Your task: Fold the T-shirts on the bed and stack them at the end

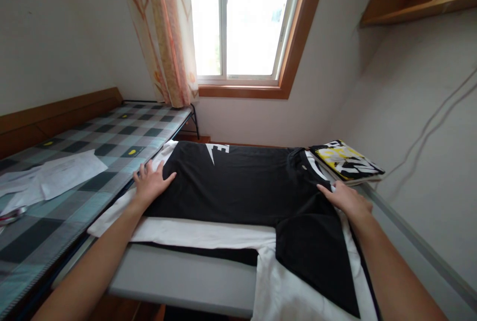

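Observation:
A black T-shirt (pixel 238 187) with a white print near its hem lies spread over white cloth (pixel 208 232), on a narrow light-grey tabletop (pixel 194 274). Its collar end points right, and a black sleeve (pixel 316 256) hangs toward me. My left hand (pixel 152 182) rests on the hem end, fingers spread, thumb on the black fabric. At the collar end, my right hand (pixel 348 200) touches the cloth, thumb and forefinger apart; its other fingers are partly hidden.
A checked mattress (pixel 93 132) on a bed lies left, with white papers (pixel 55 177) on it. A folded item with a yellow, black and white print (pixel 346 159) sits at the table's far right corner. Behind are a window (pixel 253 23) and a curtain (pixel 171 38); a shelf (pixel 421 5) hangs upper right.

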Demonstrator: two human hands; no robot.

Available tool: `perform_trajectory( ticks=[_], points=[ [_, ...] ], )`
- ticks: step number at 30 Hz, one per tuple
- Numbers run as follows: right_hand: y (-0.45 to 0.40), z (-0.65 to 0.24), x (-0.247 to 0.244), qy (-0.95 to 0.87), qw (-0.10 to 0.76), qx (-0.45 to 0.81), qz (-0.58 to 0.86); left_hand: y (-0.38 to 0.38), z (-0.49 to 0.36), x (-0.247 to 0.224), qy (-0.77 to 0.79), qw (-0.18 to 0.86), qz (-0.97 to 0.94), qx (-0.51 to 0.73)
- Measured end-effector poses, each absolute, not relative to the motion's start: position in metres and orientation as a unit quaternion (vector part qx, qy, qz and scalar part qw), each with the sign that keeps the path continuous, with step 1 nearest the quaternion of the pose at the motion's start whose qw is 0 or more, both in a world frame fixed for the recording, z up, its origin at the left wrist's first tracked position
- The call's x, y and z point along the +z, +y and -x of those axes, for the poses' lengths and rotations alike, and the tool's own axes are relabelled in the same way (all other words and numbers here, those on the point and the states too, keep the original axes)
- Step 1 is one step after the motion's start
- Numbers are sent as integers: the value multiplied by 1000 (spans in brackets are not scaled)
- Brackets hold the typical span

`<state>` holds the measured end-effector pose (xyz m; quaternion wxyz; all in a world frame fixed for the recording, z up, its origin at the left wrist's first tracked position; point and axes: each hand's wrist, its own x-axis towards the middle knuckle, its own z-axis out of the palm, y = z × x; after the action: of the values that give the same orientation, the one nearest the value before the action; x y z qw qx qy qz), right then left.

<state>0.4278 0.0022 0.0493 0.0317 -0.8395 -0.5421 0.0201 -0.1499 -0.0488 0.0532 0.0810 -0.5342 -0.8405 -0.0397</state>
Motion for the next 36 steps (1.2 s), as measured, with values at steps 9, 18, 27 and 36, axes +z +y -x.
perform_trajectory(
  ticks=[9,18,27,36],
  points=[
    [0,-413,50,-592,35,7,805,-55,178,63,-867,81,491,-11],
    [-10,-392,61,-591,42,22,806,-55,168,63,-834,103,542,-7],
    [-11,-385,49,-629,53,-9,776,-55,167,61,-820,110,562,1],
    [2,-372,56,-632,51,18,773,-45,156,58,-800,116,588,4]
  ],
)
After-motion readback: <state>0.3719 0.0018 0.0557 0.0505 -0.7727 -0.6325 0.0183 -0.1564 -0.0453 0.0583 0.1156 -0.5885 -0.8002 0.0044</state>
